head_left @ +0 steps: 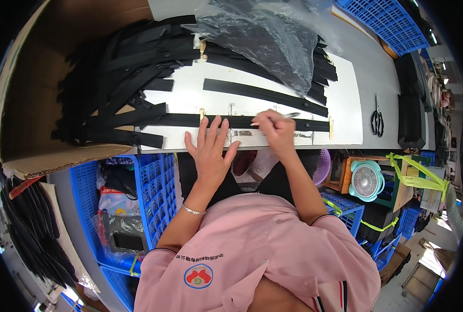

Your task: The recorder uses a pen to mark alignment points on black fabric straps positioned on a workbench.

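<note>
A black zipper [242, 121] lies straight across a white board [348, 104] on the table. My left hand [209, 151] rests with fingers stretched and spread, its fingertips on the zipper and the board's near edge. In my right hand [279, 134] a slim pen [292, 115] is gripped, its pale tip pointing left over the zipper. Tape pieces and dark marks show on the board around the zipper. Another black zipper [265, 95] lies just beyond, at a slight slant.
A cardboard box [21, 88] on the left spills a heap of black zippers [122, 67] onto the board. Clear plastic film [262, 39] covers more at the back. Scissors [377, 122] lie to the right. Blue crates [156, 192] and a small fan [367, 180] are below table level.
</note>
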Action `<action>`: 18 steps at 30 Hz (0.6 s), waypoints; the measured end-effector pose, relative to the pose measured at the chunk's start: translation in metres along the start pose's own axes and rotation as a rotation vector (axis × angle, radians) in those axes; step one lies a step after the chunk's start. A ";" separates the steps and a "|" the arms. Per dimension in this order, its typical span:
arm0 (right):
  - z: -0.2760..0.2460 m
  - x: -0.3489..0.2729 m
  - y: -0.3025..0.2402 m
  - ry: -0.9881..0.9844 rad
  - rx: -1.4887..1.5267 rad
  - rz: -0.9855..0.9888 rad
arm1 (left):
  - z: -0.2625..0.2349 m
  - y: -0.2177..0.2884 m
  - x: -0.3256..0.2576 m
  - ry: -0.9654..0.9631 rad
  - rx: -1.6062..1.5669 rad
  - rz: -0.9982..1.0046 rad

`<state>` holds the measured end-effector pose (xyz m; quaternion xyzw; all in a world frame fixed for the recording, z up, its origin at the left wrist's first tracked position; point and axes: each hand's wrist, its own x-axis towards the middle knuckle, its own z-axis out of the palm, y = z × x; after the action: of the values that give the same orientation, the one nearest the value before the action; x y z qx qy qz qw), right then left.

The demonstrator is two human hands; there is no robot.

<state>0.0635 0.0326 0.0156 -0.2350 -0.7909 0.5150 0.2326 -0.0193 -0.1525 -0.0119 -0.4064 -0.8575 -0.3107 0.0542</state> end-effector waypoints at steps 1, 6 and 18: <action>-0.011 -0.002 0.004 0.117 -0.020 -0.011 | 0.000 0.000 0.000 -0.002 -0.003 0.003; -0.043 -0.004 0.019 0.246 -0.128 0.011 | 0.000 -0.002 0.000 -0.020 0.019 0.014; -0.044 -0.003 0.032 0.180 -0.150 -0.018 | 0.022 0.057 0.034 0.021 -0.280 0.180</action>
<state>0.0967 0.0731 0.0009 -0.2899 -0.8052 0.4290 0.2891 0.0037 -0.0903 0.0106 -0.4818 -0.7653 -0.4254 0.0338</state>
